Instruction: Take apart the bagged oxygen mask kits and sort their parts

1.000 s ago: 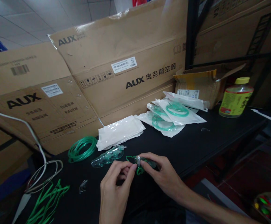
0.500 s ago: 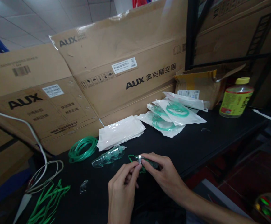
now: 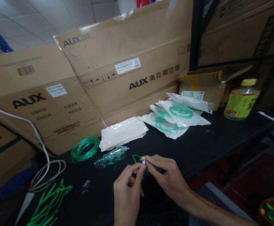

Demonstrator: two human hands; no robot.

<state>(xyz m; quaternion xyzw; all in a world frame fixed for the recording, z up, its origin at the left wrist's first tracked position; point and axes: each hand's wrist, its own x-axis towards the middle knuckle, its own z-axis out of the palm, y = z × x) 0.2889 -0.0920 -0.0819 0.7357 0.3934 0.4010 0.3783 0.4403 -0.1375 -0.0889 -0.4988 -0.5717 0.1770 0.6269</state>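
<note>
Both hands meet over the front of the dark table. My left hand [image 3: 128, 188] is closed, thumb and finger pinching the lower end of a small, shiny nose clip [image 3: 144, 160]. From the other side my right hand [image 3: 166, 171] grips a clear oxygen mask, mostly hidden behind its fingers, with the fingertips touching the clip. A green elastic strap [image 3: 135, 156] loops out beside the fingertips. Just left of the hands lie stacked clear masks [image 3: 112, 157] with green fittings. Farther left is a coil of green tubing [image 3: 84, 150].
White pouches [image 3: 124, 133] lie behind the masks, and pouches with green tubing [image 3: 178, 116] to their right. Loose green straps [image 3: 51, 201] and small clear pieces [image 3: 86, 186] are at the left. A yellow-capped bottle [image 3: 242, 100] stands right; cardboard [image 3: 99, 100] walls the back.
The view has shifted slightly, so everything sits a little farther right. The clip's shine has changed with a small tilt; both hands keep the same grip.
</note>
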